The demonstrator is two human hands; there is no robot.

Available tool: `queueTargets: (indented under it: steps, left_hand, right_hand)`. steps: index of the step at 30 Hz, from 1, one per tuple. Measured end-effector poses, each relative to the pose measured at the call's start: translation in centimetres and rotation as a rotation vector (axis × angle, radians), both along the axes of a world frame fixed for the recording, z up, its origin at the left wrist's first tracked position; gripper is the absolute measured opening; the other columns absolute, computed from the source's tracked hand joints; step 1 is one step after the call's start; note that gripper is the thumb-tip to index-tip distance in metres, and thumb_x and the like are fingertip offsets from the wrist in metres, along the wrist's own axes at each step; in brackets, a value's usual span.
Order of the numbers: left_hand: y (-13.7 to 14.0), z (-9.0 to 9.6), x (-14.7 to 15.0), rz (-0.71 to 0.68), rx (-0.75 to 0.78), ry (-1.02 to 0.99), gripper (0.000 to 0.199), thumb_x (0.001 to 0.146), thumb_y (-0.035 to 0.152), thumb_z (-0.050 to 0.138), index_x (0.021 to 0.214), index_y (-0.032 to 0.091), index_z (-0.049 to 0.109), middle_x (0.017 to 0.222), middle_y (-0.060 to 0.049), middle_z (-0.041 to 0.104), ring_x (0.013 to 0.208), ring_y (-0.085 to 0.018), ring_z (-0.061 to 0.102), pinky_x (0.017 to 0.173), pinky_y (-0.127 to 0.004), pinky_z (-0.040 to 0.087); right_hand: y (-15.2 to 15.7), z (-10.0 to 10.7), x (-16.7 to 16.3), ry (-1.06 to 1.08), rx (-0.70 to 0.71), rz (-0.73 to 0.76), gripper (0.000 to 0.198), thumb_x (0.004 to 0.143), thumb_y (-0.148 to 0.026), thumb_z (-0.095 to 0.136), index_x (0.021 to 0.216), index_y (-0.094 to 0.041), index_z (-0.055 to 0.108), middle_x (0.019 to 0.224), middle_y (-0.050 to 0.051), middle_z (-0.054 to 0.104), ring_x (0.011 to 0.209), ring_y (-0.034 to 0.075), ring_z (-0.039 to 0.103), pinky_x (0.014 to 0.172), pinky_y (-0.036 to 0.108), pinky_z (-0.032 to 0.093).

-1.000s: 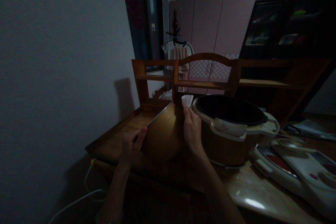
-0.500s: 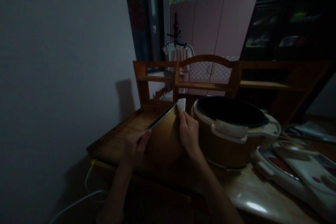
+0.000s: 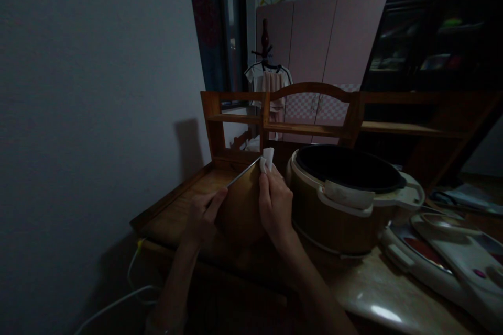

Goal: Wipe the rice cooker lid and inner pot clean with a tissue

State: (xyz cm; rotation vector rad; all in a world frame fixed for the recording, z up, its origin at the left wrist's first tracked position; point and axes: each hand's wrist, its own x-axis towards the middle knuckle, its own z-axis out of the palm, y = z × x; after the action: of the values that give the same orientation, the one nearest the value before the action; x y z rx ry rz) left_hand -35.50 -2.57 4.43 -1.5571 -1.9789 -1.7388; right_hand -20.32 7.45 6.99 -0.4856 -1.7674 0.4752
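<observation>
A gold-brown rice cooker inner pot [image 3: 241, 207] is held on its side, its rim slanting up to the right. My left hand [image 3: 202, 217] pinches the left part of that rim, thumb on the outside. In my right hand [image 3: 276, 201], a folded white tissue [image 3: 268, 159] is pressed at the rim's upper right end. Its fingers are closed around the tissue, with the fingertips partly hidden. Just right of my right hand stands the rice cooker body [image 3: 338, 214], lidless, with a dark hollow and a pale rim.
A detached rice cooker lid [image 3: 436, 256] lies on the table [image 3: 373, 282] at the right. Behind stands a wooden shelf frame [image 3: 310, 128]. A white wall [image 3: 98, 89] closes off the left side, and a white cable [image 3: 118, 301] hangs below the table corner.
The pot has turned, so its dark inside no longer shows past the rim. My right hand and the tissue have shifted slightly left and down.
</observation>
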Motion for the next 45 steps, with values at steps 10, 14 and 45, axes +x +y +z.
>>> queueTargets:
  steps: [10, 14, 45]
  left_hand:
    - [0.6, 0.9, -0.2, 0.029, 0.017, -0.130, 0.048, 0.090, 0.052, 0.054, 0.056, 0.017, 0.053, 0.055, 0.001, 0.051, 0.053, -0.012, 0.041, 0.051, -0.027, 0.031]
    - [0.7, 0.4, -1.1, 0.053, 0.044, -0.187, 0.046, 0.087, 0.053, 0.056, 0.059, 0.016, 0.058, 0.057, 0.001, 0.052, 0.055, -0.013, 0.044, 0.053, -0.026, 0.033]
    - [1.6, -0.4, -3.1, 0.031, 0.000, -0.223, 0.049, 0.085, 0.061, 0.054, 0.062, 0.018, 0.054, 0.060, 0.001, 0.051, 0.057, -0.013, 0.044, 0.053, -0.025, 0.034]
  right_hand:
    - [-2.2, -0.9, -0.8, -0.132, 0.253, 0.074, 0.043, 0.097, -0.015, 0.040, 0.138, -0.016, 0.054, 0.153, 0.010, 0.043, 0.148, 0.024, 0.029, 0.120, 0.050, 0.030]
    - [-2.2, -1.1, -0.6, -0.203, 0.337, 0.145, 0.045, 0.095, -0.015, 0.042, 0.138, -0.016, 0.053, 0.154, 0.010, 0.042, 0.148, 0.023, 0.028, 0.122, 0.048, 0.029]
    - [-1.1, -2.2, 3.7, -0.348, 0.452, 0.444, 0.043, 0.091, -0.015, 0.044, 0.130, -0.015, 0.060, 0.146, 0.009, 0.053, 0.143, 0.019, 0.038, 0.121, 0.042, 0.031]
